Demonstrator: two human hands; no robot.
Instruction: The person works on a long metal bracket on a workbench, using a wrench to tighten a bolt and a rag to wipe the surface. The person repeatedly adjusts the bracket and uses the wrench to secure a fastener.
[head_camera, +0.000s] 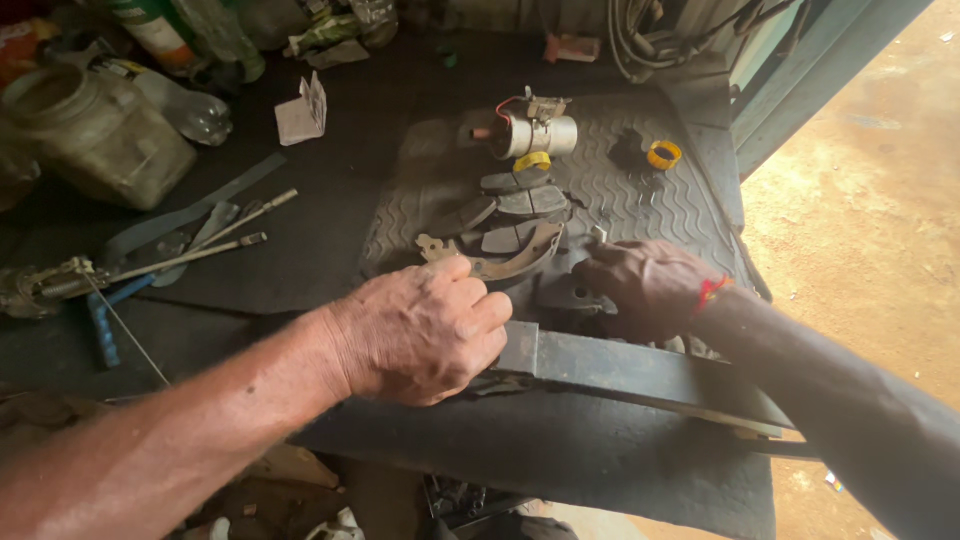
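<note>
Daylight comes in from the right, off the sunlit orange ground (880, 200), which is washed out and nearly overexposed. The rubber mat (640, 200) left of that ground is evenly lit, its wavy ridges sharp. Further left of the mat the bench goes dim; the plastic jar (95, 130) is soft and murky. Both hands, left hand (425, 330) and right hand (645, 285), are crisp, with slight shadow beneath them. The near forearm blurs toward the lower-left corner. Edges bow with wide-angle distortion.

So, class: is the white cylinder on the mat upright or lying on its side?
On its side. The white cylinder lies lengthways on the mat, its round end facing sideways.
</note>
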